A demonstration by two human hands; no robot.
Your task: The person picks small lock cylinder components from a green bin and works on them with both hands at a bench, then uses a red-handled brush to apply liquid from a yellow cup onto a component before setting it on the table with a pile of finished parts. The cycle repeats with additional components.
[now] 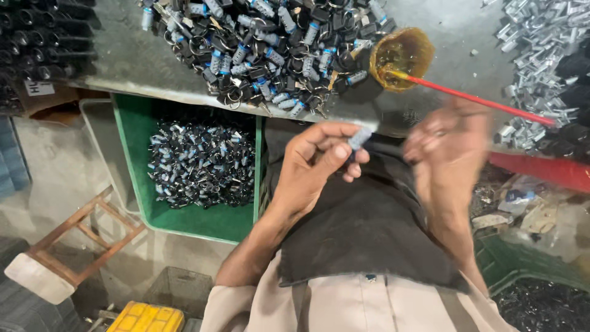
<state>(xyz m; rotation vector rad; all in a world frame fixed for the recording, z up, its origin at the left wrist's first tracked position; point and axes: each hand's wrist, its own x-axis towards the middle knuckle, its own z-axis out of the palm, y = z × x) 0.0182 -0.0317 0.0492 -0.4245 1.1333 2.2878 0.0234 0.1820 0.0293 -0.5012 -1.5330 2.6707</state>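
Your left hand [310,169] has a small grey-blue cylinder [359,138] pinched between thumb and fingertips, held up over your lap just below the bench [123,61] edge, and the other fingers are curled in under it. Your right hand [448,144] is blurry, so honestly I can't tell if it's gripping anything; it sits right under the red stick [473,98], maybe touching it, but the blur hides that. The stick runs from the right side of the bench up into a little round cup [402,58] of amber goo, with its tip down in the goo. That cup sits at the right edge of a big pile [270,49] of black and silver-blue lock parts with key rings mixed in, heaped on the grey bench. More shiny metal bits [541,55] are piled at the far right. Below the bench on your left there's a green bin [184,218] holding a heap of the same small cylinders, and a wooden stool [74,246] stands on the floor beside it. A dark cloth [362,227] covers your lap.
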